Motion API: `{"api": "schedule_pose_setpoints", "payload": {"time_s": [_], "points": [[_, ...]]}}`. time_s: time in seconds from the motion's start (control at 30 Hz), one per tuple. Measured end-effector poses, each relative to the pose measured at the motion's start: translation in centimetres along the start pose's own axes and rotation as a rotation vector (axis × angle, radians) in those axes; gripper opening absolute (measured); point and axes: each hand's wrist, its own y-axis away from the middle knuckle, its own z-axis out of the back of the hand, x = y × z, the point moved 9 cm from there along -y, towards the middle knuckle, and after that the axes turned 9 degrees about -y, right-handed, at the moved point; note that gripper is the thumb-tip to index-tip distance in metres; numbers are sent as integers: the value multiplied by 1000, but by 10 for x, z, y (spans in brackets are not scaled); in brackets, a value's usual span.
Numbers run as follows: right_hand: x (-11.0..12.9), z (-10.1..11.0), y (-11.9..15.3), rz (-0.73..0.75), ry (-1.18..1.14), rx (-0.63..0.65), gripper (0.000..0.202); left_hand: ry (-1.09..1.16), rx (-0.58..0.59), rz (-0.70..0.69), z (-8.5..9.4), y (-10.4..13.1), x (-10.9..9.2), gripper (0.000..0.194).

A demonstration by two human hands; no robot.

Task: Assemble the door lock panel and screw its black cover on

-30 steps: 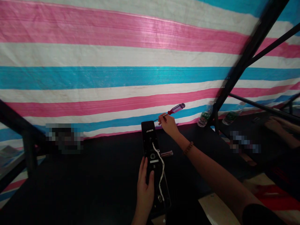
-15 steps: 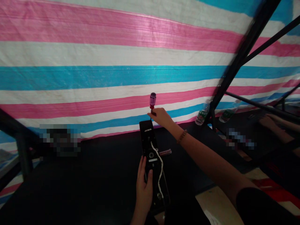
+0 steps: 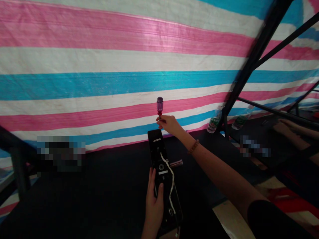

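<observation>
A long black device (image 3: 156, 147) lies on the black table, its far end pointing at the striped sheet. A white cable (image 3: 172, 176) runs along it. My right hand (image 3: 169, 124) pinches the shaft of a screwdriver (image 3: 159, 105) with a purple handle and red collar, upright above the device's far end. Whether its tip touches the device is hidden by my fingers. My left hand (image 3: 154, 205) rests on the near left side of the device, fingers along its edge and thumb on top. Right of the device lies a second clear-handled tool (image 3: 176, 163).
The black table (image 3: 99, 189) meets a striped plastic sheet (image 3: 112, 83). Two plastic bottles (image 3: 214, 122) (image 3: 239, 122) stand around the black metal frame (image 3: 243, 79) at the right. Beyond it are another person's hands (image 3: 285, 127). Blurred patches lie at left and right.
The screwdriver and my right hand have shifted slightly left, and my fingers sit a little differently on the shaft. My left hand stays on the device.
</observation>
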Motion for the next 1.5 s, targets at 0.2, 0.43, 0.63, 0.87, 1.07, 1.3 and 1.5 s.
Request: {"api": "schedule_pose_setpoints", "payload": {"time_s": [0.2, 0.43, 0.63, 0.87, 1.07, 1.3, 1.5], "points": [[1, 2, -9, -9, 119, 10, 16, 29, 11, 14, -2, -1, 7, 56], [3, 0, -8, -12, 37, -17, 8, 63, 17, 3, -1, -2, 9, 54], [-2, -1, -5, -69, -46, 24, 15, 69, 7, -2, 0, -2, 8, 54], [8, 4, -5, -36, 0, -80, 10, 64, 0, 3, 2, -4, 8, 54], [3, -1, 4, -57, -164, -61, 5, 84, 5, 17, 0, -3, 9, 52], [-2, 0, 4, -114, -135, -89, 15, 65, -5, 4, 1, -2, 5, 53], [4, 9, 5, -16, -21, -180, 9, 68, -19, -3, 2, -2, 4, 52]]}}
